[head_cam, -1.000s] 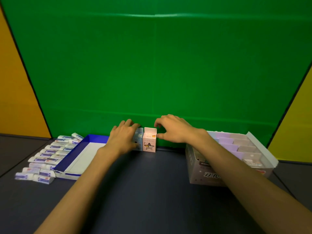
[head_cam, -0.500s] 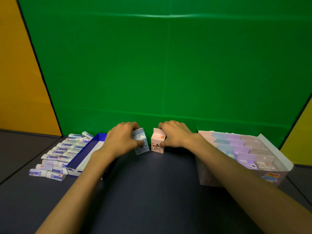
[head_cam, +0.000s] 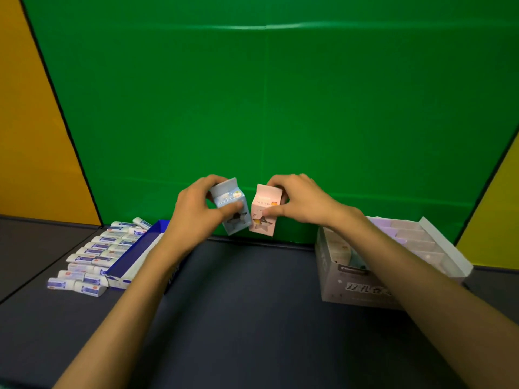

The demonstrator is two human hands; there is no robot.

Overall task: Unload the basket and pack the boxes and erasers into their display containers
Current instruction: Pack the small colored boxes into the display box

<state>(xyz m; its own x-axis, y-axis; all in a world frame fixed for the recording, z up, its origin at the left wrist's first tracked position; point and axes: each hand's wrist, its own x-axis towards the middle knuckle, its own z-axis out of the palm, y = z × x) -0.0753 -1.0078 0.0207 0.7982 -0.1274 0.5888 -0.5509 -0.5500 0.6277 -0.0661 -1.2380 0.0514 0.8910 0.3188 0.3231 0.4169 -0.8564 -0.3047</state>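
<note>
My left hand [head_cam: 196, 209] grips a small light-blue carton-shaped box [head_cam: 229, 202], tilted and lifted above the dark table. My right hand [head_cam: 300, 202] grips a matching pink box [head_cam: 265, 213] with a star window, held up beside the blue one. The two boxes almost touch at their lower corners. A pale display container [head_cam: 348, 282] at the right holds several pastel boxes in rows. A blue-sided tray [head_cam: 132, 254] lies at the left, partly hidden by my left forearm. Several white-and-blue erasers [head_cam: 95, 259] lie in rows to the left of it.
A green backdrop [head_cam: 266, 108] rises right behind the table's far edge, with yellow panels on both sides. The dark table surface [head_cam: 238, 318] stretches between the tray and the display container. No basket is in view.
Both hands have closed on the two small boxes and lifted them off the table, toward me. The blue box is now tilted. The camera view has shifted slightly.
</note>
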